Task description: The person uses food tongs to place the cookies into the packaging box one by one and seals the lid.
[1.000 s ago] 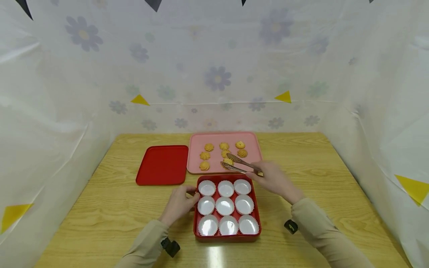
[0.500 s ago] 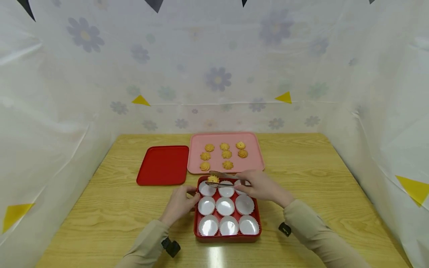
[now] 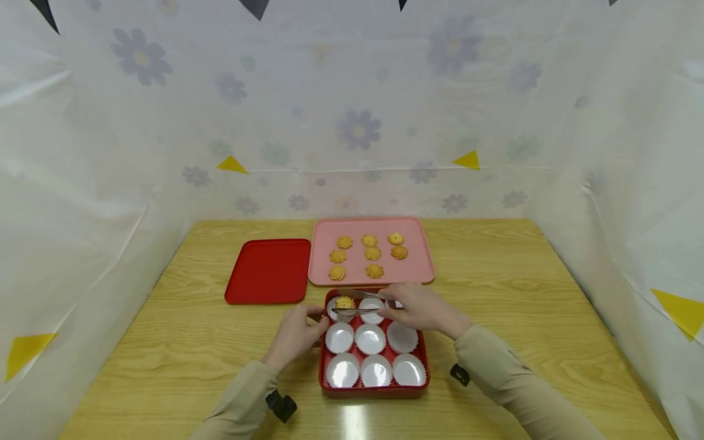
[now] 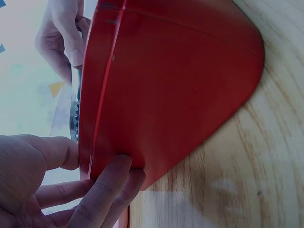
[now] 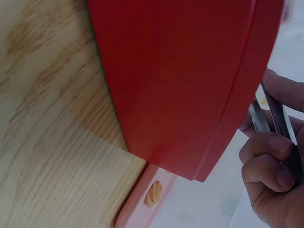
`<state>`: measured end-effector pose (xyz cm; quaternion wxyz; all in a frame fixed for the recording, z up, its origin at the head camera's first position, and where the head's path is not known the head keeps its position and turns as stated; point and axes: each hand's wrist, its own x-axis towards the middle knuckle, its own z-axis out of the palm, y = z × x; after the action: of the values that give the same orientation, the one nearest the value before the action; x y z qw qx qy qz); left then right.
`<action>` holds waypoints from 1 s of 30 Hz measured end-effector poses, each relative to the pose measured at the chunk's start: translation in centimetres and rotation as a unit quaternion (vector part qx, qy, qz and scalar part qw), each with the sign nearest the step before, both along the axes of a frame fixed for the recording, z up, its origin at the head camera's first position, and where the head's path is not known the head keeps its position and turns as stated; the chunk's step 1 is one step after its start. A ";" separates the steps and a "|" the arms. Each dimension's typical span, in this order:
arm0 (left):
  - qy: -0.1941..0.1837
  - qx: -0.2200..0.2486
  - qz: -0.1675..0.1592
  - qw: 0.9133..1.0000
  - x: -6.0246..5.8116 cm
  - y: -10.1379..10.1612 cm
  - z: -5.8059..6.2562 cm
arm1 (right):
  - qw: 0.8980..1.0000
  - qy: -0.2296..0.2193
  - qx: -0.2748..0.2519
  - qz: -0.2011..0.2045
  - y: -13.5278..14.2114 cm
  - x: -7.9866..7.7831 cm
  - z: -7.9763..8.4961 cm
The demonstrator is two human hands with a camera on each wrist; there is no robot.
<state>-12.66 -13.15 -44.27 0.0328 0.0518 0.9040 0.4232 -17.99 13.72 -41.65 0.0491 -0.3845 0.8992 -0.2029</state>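
Note:
My right hand (image 3: 420, 308) grips a pair of metal tongs (image 3: 360, 311) over the back of a red box (image 3: 374, 393). The tongs' tips stand on either side of a golden piped cookie (image 3: 344, 302), which sits at the back-left white paper cup (image 3: 332, 315). Whether the tips still squeeze it, I cannot tell. In the right wrist view, curled fingers (image 5: 268, 156) wrap the tongs' handles. My left hand (image 3: 297, 336) rests against the box's left side. The left wrist view shows its nearly straight fingers (image 4: 102, 192) on the outer red wall (image 4: 175, 85), thumb at the rim.
Behind the box lies a pink tray (image 3: 415, 269) with several piped cookies (image 3: 375, 271). A flat red tray or lid (image 3: 267, 272) lies to its left. Several white paper cups (image 3: 370, 339) fill the box in rows. A flowered sheet (image 3: 357, 171) hangs behind the wooden table (image 3: 495, 275).
The right hand has brought the tongs from the pink tray leftward and toward the box, with a cookie between the tips, and lowered it to the back-left cup. The left hand stays put.

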 end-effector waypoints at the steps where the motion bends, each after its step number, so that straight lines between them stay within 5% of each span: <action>1: -0.001 0.001 0.000 1.000 0.0 0.0 0.0 | 1.000 0.001 0.002 0.000 -0.1 0.0 0.0; 13: -0.003 -0.002 0.004 1.000 0.1 0.0 0.0 | 1.000 -0.006 0.014 0.001 -0.7 -0.3 0.0; 30: -0.007 0.003 0.002 1.000 0.0 0.0 0.0 | 0.999 -0.028 -0.041 -0.017 0.8 0.6 -0.4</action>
<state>-12.64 -13.10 -44.23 0.0379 0.0471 0.9025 0.4264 -17.34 14.57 -42.01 0.0553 -0.3649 0.8947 -0.2514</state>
